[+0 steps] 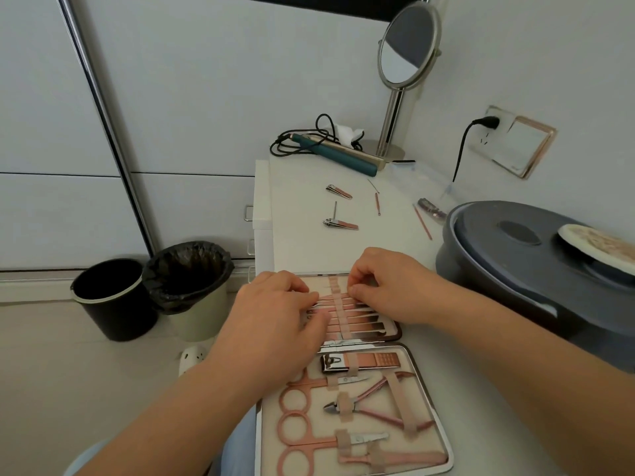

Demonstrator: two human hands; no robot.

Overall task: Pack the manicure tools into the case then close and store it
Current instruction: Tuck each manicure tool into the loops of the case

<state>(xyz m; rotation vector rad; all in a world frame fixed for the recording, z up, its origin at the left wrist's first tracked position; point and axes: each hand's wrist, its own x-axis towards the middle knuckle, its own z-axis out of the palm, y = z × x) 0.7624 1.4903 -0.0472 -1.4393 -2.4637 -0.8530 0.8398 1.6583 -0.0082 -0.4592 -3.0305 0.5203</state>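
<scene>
White table (309,242) runs from frame centre to the lower right; grey round lidded container (536,269) stands on it at the right edge, a pale flat object (598,243) resting on its lid; two bins stand on the floor at lower left, one black (110,300), one lined with a black bag (189,286).

Manicure case (354,376) lies open on the near part of the table, lower centre; its near half holds scissors (302,431), a large clipper (357,363) and nippers (374,403) under elastic straps; its far half holds a row of slim tools (357,319) under a vertical strap.

Left hand (275,321) lies over the left side of the far half, fingers bent, tips on the slim tools; whether it grips one cannot be told.

Right hand (385,286) sits at the top right of the far half, fingers curled, thumb and forefinger pinched together at the strap; what they hold, strap or tool, is not clear.

Round mirror on a stand (409,46) stands at the back, upper centre right; a teal hair straightener (340,155) with black coiled cord lies beside its base; a black plug (486,122) sits in the wall socket at right.

Loose on the table beyond the case: two small clippers (338,191) (340,224), two thin pink picks (377,203) (423,223), well apart from the case.
</scene>
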